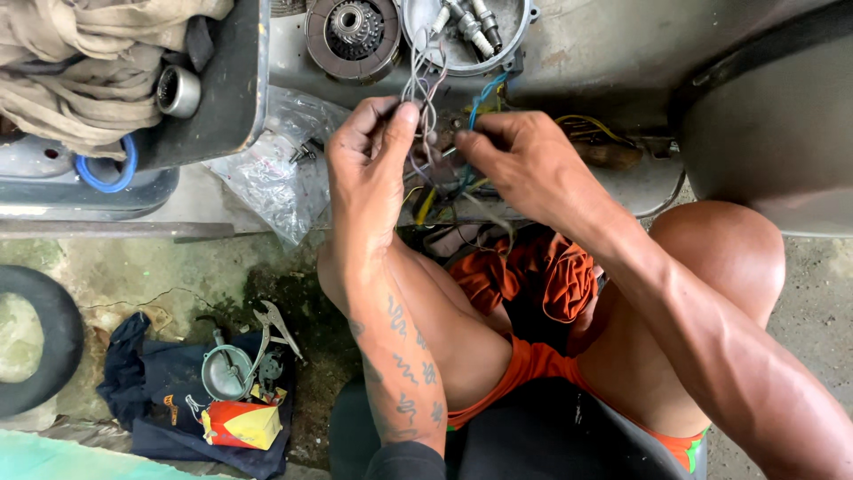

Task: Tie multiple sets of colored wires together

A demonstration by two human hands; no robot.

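Wires: bundle of thin wires (425, 98), pale, blue and yellow strands, hangs from the grey metal body above and runs down between the two hands; it is held up off the floor, apparently so single strands can be told apart.
Left hand: left hand (369, 169) has thumb and fingertips pressed together on the pale strands near the top of the bundle, pinching them taut; the forearm rests along the knee, which seems to steady it.
Right hand: right hand (524, 164) has fingers curled and closed on the bundle just beside the left, near the blue strand; exactly which strand it nips is hidden by the fingers.
Round cover: shallow grey dish (466, 31) above the hands holds several spark plugs (471, 25), likely kept together there so they do not roll off.
Clutch part: dark toothed disc (353, 34) sits just left of the dish.
Plastic bag: clear bag (275, 164) with small metal bits lies left of the left hand, within reach.
Rag: orange cloth (533, 276) lies crumpled in the lap below the wires.
Floor items: pliers (271, 333), a round metal part and a red-yellow box (240, 425) rest on a dark cloth (142, 382) on the concrete floor, well apart from the hands.
Tyre: black tyre (40, 338) lies at the left edge.
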